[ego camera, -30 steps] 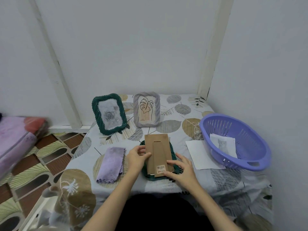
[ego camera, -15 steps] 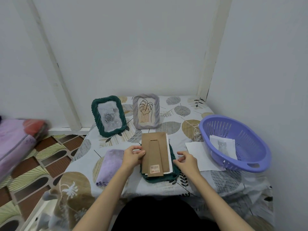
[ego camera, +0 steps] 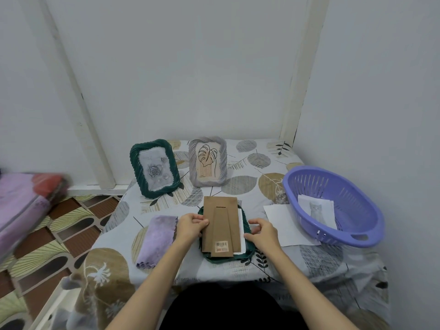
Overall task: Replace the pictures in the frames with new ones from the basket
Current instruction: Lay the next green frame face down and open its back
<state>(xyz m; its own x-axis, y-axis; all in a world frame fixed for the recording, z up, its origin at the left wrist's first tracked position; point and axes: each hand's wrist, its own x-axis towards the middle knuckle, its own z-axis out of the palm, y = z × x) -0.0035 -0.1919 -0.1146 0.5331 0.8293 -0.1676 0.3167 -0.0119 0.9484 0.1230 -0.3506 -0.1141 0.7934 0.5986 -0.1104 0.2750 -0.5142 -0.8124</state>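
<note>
A dark green frame (ego camera: 247,253) lies face down at the table's front. Its brown cardboard backing (ego camera: 221,222) with a stand sits askew on it, and a white picture edge (ego camera: 242,231) shows beneath on the right. My left hand (ego camera: 190,226) pinches the backing's left edge. My right hand (ego camera: 263,234) has curled fingers at the frame's right rim, beside the white sheet. Two more frames stand behind: a green frame (ego camera: 154,168) with a rose print and a grey frame (ego camera: 207,161) with a leaf drawing. The purple basket (ego camera: 352,231) at right holds a cat picture (ego camera: 316,209).
A lilac cloth (ego camera: 157,239) lies left of the flat frame. A blank white sheet (ego camera: 283,222) lies between the frame and the basket. Walls close the table behind and to the right. A folded pink blanket (ego camera: 21,206) sits off to the left over patterned floor.
The backing has slid up and left off the frame, baring the white sheet's edge. My right hand came off the backing's lower end and moved to the frame's right rim.
</note>
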